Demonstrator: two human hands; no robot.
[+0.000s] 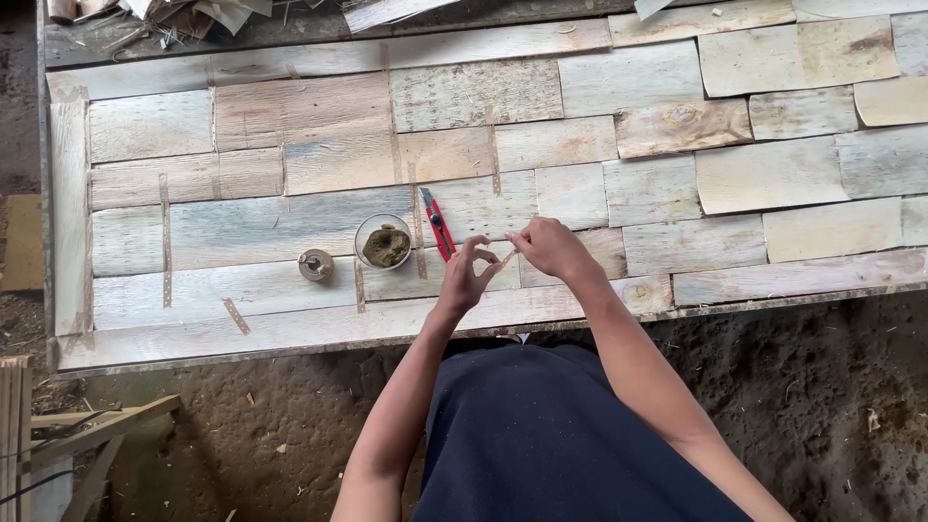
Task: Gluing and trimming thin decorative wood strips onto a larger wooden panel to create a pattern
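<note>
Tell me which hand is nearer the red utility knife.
Left. The left hand sits just right of the red utility knife, almost touching; the right hand is farther right, beyond it.

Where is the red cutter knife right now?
In the head view, the red cutter knife lies on the patchwork wooden veneer sheet, between the round clear bowl of brownish paste and the left hand.

This is a rough woodworking shop, open to bare ground. A long worktable (290, 333) is covered with thin, pale sheets of wood veneer (768, 174) laid edge to edge and joined by narrow strips of tape. Splintered wood offcuts (184, 19) pile at the far edge. The dark packed-earth floor (822, 387) below holds a few loose wooden slats (92, 435).
</note>
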